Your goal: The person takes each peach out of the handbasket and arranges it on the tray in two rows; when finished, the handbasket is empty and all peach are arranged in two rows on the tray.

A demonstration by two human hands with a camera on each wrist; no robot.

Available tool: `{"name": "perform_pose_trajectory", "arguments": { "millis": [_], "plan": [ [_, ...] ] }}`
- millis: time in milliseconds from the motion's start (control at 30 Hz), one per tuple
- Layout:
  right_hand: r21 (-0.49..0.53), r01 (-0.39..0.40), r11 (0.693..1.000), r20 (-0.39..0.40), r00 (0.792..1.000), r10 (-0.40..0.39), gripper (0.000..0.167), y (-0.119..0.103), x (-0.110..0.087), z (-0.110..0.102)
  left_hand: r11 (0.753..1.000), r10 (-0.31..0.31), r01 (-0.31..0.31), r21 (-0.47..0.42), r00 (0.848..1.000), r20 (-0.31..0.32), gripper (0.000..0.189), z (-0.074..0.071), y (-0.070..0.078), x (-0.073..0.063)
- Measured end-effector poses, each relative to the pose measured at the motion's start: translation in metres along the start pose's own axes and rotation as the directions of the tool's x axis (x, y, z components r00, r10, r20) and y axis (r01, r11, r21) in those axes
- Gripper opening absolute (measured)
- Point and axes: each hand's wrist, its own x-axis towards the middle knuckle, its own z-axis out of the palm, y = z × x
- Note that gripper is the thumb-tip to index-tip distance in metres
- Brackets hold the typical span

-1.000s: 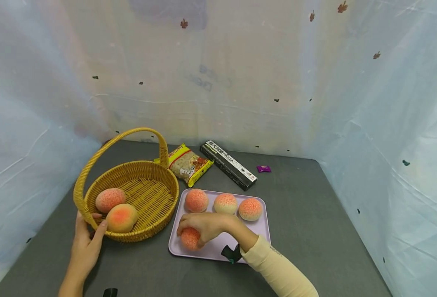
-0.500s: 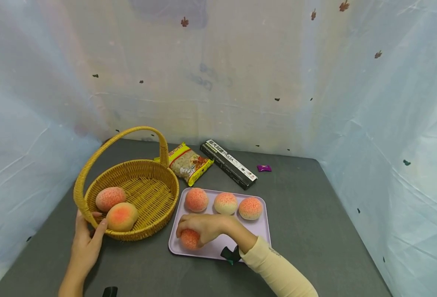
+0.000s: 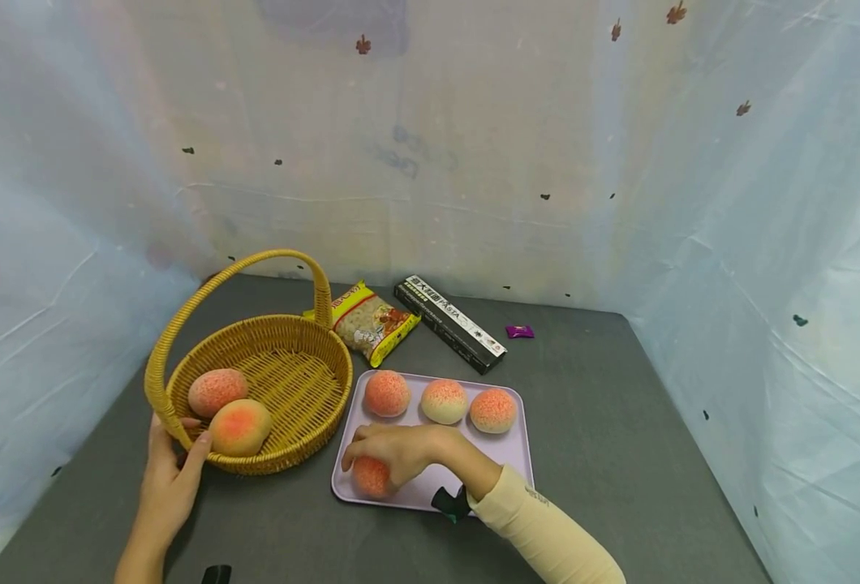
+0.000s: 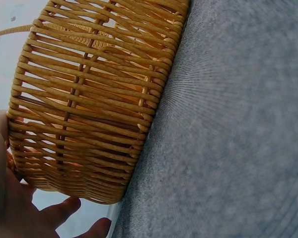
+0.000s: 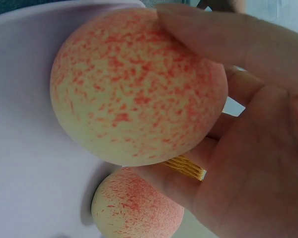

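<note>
Curled around a pink-speckled peach (image 3: 371,477), the right hand (image 3: 397,450) reaches down from above, its thumb and fingers clamped on the fruit. From the right wrist, the peach sits between the thumb, which presses one side of it, and the fingers on the far side; its pale, cream-coloured face is turned to the camera, and the palm stays apart from it. It is at the near left corner of a lilac tray (image 3: 437,480); whether it touches the tray's surface is hard to tell.

Along the tray's far edge three more peaches stand in a row: a left one (image 3: 387,394), a middle one (image 3: 444,401) and a right one (image 3: 493,410).

To the left, a yellow woven basket (image 3: 306,389) with a tall arched handle (image 3: 158,365) rests on a dark grey table (image 3: 583,381). The left hand (image 3: 167,478) grips its near left rim beside the foot of the handle, thumb over the edge. Inside, close to that hand, lie a speckled pink fruit (image 3: 217,392) and a yellow-orange fruit (image 3: 240,427).

Behind the tray are a yellow food packet (image 3: 375,324), a black pasta box (image 3: 452,320) and a small purple sweet (image 3: 519,332).
</note>
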Motion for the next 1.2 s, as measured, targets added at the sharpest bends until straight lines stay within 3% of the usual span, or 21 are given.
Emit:
{"name": "perform_pose_trajectory", "arguments": {
  "millis": [400, 700, 833, 1200],
  "plan": [
    [-0.01, -0.015, 1.0, -0.019, 1.0, 0.015, 0.068, -0.002, -0.002, -0.012, 1.0, -0.006, 0.006, -0.004, 1.0, -0.011, 0.032, 0.001, 0.001, -0.002],
    [0.113, 0.047, 0.992, -0.032, 0.999, -0.044, 0.057, -0.007, 0.0, -0.033, 1.0, -0.012, 0.012, -0.007, 1.0, 0.0, 0.041, 0.0, -0.001, -0.001],
    [0.164, 0.101, 0.981, -0.083, 0.993, -0.088, 0.047, -0.011, 0.005, -0.046, 1.0, -0.008, 0.008, -0.008, 1.0, -0.004, 0.037, 0.0, 0.001, -0.001],
    [0.21, 0.155, 0.965, -0.227, 0.968, -0.106, 0.038, -0.019, 0.032, -0.067, 1.0, -0.002, 0.002, -0.019, 1.0, -0.006, 0.034, 0.0, 0.002, -0.001]
  ]
}}
